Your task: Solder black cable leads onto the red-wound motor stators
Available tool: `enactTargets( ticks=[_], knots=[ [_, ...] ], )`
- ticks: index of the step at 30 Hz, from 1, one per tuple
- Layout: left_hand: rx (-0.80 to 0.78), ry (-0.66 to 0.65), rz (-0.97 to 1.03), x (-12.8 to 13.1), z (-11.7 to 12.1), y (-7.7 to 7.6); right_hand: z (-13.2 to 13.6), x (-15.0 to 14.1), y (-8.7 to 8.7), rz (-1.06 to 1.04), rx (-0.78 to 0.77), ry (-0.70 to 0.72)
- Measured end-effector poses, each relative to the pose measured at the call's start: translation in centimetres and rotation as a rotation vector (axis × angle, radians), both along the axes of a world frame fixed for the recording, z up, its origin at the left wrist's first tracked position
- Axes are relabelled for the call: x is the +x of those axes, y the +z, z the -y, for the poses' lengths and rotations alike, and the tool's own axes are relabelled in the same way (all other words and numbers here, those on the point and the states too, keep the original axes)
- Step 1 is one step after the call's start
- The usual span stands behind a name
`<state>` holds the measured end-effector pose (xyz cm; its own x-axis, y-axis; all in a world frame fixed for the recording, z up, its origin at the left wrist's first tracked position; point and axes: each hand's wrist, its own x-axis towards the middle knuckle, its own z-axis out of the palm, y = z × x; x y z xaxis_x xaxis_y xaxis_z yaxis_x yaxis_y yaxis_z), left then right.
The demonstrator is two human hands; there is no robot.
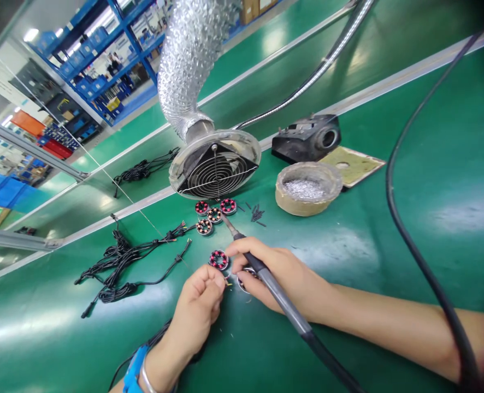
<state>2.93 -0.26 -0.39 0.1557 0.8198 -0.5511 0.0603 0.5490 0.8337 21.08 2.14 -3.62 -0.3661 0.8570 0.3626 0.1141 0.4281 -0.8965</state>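
Note:
My right hand [287, 273] is closed around a soldering iron [281, 297], whose tip points away toward a group of small round motor stators [204, 227] with red and copper windings. Between my hands lies a stator with red windings [219, 260]. Another stator [242, 283] is partly hidden by my right fingers; I cannot tell whether they touch it. My left hand [199, 305] pinches a cable end with thin coloured wires [228, 284] showing past the fingertips. Black cable [160, 334] runs beside my left wrist, which wears a blue band [134, 371].
A fume extractor hood [215, 169] on a silver duct [184, 71] stands ahead. To its right are a round tub of silvery bits [307, 191], a black holder [307, 139] and a yellowish sponge tray [354, 164]. Black cables [117, 262] lie left; short black tubes [257, 214] lie ahead.

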Motion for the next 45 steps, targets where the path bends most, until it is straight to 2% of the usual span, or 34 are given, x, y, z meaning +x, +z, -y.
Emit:
enactTargets(
  ticks=[4, 8, 12, 17, 22, 27, 36, 45],
  knots=[
    [0.023, -0.021, -0.030, 0.3, -0.1, 0.0, -0.2, 0.1, 0.2, 0.000, -0.018, -0.019],
    [0.040, -0.026, -0.052, 0.4, -0.1, 0.0, 0.0, 0.7, 1.0, -0.003, 0.088, -0.064],
    [0.022, -0.027, -0.043, 0.3, -0.1, 0.1, 0.7, 2.6, 2.1, 0.018, 0.193, -0.097],
    [0.034, -0.036, -0.062, 0.1, 0.0, 0.0, 1.2, 4.7, 2.8, 0.125, 0.152, -0.070],
    [0.046, -0.045, -0.076, 0.0, 0.1, -0.1, 1.0, 4.2, 2.5, 0.034, 0.041, -0.073],
    [0.040, -0.052, -0.065, 0.0, 0.1, -0.1, 0.9, 3.7, 2.5, -0.002, 0.007, -0.081],
    [0.053, -0.075, -0.063, -0.2, 0.1, -0.2, 0.9, 4.1, 2.9, 0.061, 0.060, 0.004],
    [0.054, -0.080, -0.076, -0.1, 0.1, -0.2, 1.7, 3.5, 3.1, 0.033, 0.120, 0.033]
  ],
)
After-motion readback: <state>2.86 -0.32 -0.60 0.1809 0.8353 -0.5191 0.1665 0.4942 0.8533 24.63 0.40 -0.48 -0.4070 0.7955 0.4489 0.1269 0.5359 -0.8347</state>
